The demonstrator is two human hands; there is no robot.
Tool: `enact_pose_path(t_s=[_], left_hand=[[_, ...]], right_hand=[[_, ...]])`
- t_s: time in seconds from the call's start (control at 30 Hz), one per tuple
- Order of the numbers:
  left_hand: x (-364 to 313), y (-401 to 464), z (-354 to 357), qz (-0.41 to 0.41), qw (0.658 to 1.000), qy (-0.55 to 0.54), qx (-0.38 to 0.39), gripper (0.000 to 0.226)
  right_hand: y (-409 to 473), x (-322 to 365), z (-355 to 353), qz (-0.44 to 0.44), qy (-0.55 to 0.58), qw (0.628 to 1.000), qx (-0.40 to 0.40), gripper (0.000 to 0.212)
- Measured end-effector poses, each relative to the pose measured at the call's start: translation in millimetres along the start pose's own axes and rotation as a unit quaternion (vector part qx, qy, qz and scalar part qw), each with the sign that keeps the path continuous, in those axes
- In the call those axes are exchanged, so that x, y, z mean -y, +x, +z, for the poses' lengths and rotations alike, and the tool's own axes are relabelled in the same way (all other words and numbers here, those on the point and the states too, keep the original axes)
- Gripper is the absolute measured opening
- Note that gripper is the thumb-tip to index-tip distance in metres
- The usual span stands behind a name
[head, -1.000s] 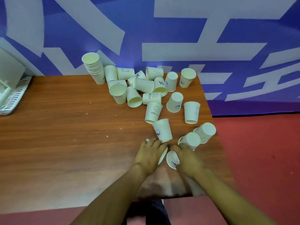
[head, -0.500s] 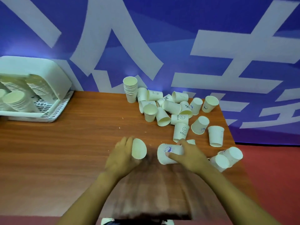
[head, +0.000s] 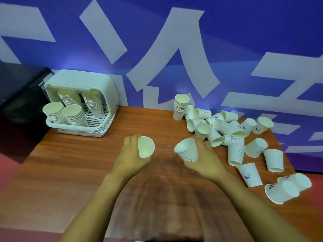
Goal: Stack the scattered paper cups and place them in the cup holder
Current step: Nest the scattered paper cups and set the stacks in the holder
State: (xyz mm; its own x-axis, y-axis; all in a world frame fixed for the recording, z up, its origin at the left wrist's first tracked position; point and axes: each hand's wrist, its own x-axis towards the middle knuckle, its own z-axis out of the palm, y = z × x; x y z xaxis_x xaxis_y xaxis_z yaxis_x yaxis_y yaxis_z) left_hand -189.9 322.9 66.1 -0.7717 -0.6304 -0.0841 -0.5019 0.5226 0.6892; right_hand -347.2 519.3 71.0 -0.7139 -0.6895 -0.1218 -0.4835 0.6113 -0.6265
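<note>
White paper cups sit one in each hand above the wooden tabletop (head: pixel 73 172). The left hand (head: pixel 130 158) curls round a cup (head: pixel 146 147) turned on its side, its open mouth facing toward the right hand. The right hand (head: pixel 205 161) grips a second cup (head: pixel 187 151) by its base and wall, tilted with its mouth up and toward the left hand; blue print shows near its base. The two held cups are apart, with bare wood between them.

Beyond and to the outer side of the right hand lies the scatter of loose cups (head: pixel 227 130), some upright, some inverted, some lying on their sides, several printed HELLO. At the far edge of that scatter stands a short stack (head: pixel 180 106). Far beyond the left hand, toward its outer side, the white cup holder (head: pixel 80 81) holds four stacks of cups. A blue wall (head: pixel 244 32) with large white shapes rises behind the tabletop.
</note>
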Motion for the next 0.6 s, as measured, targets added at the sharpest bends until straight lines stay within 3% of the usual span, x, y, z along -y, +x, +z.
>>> enact_pose_path(t_s=[0.2, 0.37, 0.6], left_hand=[[-11, 18, 4, -0.003, 1.000, 0.016, -0.004, 0.080], [-8, 24, -8, -0.039, 0.998, 0.049, 0.004, 0.077], [13, 32, -31, -0.037, 0.998, 0.039, 0.017, 0.075]], right_hand=[[13, -8, 0, 0.020, -0.011, 1.000, 0.021, 0.073], [34, -14, 6, 0.029, 0.041, 0.998, 0.049, 0.094], [49, 12, 22, 0.016, 0.009, 0.998, 0.064, 0.083]])
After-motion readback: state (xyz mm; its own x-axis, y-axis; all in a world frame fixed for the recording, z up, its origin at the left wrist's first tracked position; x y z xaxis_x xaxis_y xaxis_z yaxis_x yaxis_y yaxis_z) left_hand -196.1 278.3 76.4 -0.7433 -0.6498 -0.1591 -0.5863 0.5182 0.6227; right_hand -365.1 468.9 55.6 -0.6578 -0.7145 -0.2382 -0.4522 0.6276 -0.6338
